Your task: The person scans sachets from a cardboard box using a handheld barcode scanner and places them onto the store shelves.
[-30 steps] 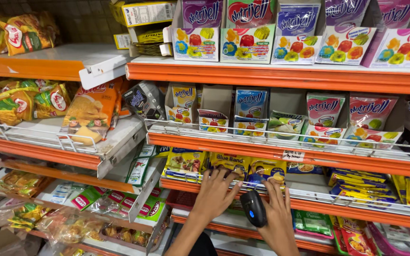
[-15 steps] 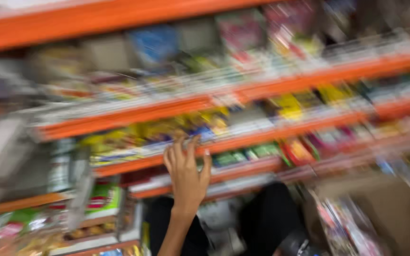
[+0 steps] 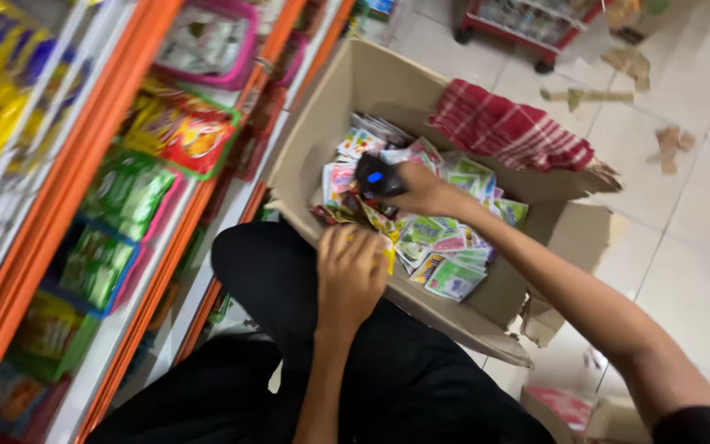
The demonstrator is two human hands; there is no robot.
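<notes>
Orange shelving (image 3: 84,189) to the left of the hands carries blurred snack bags. Ahead of the hands, an open cardboard box (image 3: 334,123) sits on the pale tiled floor (image 3: 692,230), a red checked cloth (image 3: 511,127) draped over its far wall. Inside — a heap of small sachets (image 3: 445,247). Right hand (image 3: 425,191) grasps a black handheld scanner (image 3: 375,177) over the heap; left hand (image 3: 351,275) closes on a yellow packet (image 3: 384,247) at the near rim. Picking goes best one sachet at a time, scanner held clear.

Red checked cloth (image 3: 509,130) draped over box edge; orange shelves (image 3: 84,189) left.
</notes>
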